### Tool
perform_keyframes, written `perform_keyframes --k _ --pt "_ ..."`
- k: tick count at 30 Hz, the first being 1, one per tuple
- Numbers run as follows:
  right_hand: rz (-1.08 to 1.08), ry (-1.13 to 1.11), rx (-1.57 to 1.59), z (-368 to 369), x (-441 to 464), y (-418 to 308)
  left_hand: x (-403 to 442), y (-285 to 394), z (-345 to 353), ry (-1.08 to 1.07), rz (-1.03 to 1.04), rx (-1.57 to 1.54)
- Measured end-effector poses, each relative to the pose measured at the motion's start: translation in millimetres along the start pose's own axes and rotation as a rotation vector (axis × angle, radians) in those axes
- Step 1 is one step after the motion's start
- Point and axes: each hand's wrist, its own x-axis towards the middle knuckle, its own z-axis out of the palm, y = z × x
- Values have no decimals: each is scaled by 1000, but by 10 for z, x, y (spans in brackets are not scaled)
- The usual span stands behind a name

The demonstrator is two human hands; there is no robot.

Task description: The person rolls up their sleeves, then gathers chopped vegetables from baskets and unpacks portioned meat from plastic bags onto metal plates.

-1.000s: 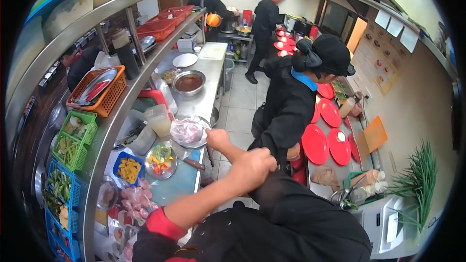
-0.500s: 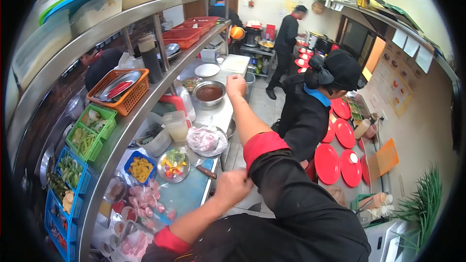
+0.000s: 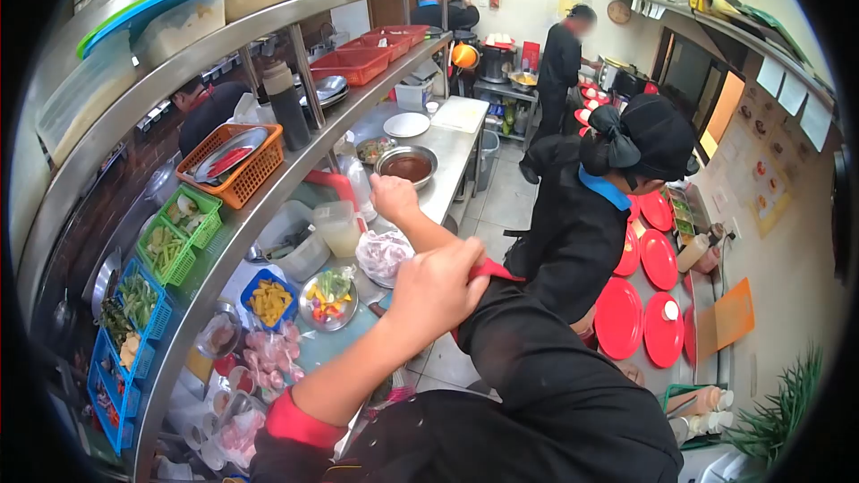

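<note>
My left hand (image 3: 438, 284) is closed on the red cuff (image 3: 488, 270) of my right sleeve, at the lower middle of the view. Beyond it my right hand (image 3: 392, 197) is closed in a loose fist; whether anything is inside is hidden. That hand is nearest to a steel bowl of dark sauce (image 3: 407, 165) and a plastic-wrapped pink item (image 3: 383, 255). Left of my forearm, a steel bowl of cut vegetables (image 3: 327, 299) stands beside a blue basket of yellow pieces (image 3: 269, 300) and raw meat pieces (image 3: 271, 351).
A co-worker in black (image 3: 573, 215) bends close on the right, over red plates (image 3: 618, 317). Another person (image 3: 561, 63) stands farther back. A steel shelf (image 3: 259, 206) with baskets runs along the left. Floor tiles (image 3: 506, 206) show between the counters.
My left hand has moved from near the elbow or lower sleeve up to the right cuff. My right arm stretched forward, then drew back. The view has shifted, and the co-worker appears farther right.
</note>
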Motion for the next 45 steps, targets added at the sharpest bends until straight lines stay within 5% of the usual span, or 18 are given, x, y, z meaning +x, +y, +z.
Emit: perform_keyframes --k 5,8,11,17,19,21,24,28,33,39,45 --pt "2 -56 23 141 -46 40 -184 299 170 32 261 -121" --pt "246 76 213 -160 139 262 -605 -13 252 54 -153 -146" --pt "662 211 329 -218 462 415 -859 -235 529 -91 -333 -109" --pt "721 332 642 -94 703 566 -891 99 587 -111 -101 -182" --pt "663 389 659 29 623 512 -960 -118 648 -107 -232 -101" --pt "584 467 925 85 456 319 -1259 -474 650 -380 -466 -127" --pt "466 248 1110 266 -95 -98 -1958 -877 458 -530 -723 -298" --pt "220 -486 1307 591 -1259 -745 -3242 -932 227 -140 -1209 -378" --pt "233 -833 1338 1039 -2286 -1236 -3862 -455 10 289 -1678 -445" --pt "263 -1348 1307 1028 -2658 -1317 -4077 -717 95 479 -1614 -583" --pt "255 -1342 1055 1084 -2511 -907 -4058 -1521 -77 320 -1572 -646"
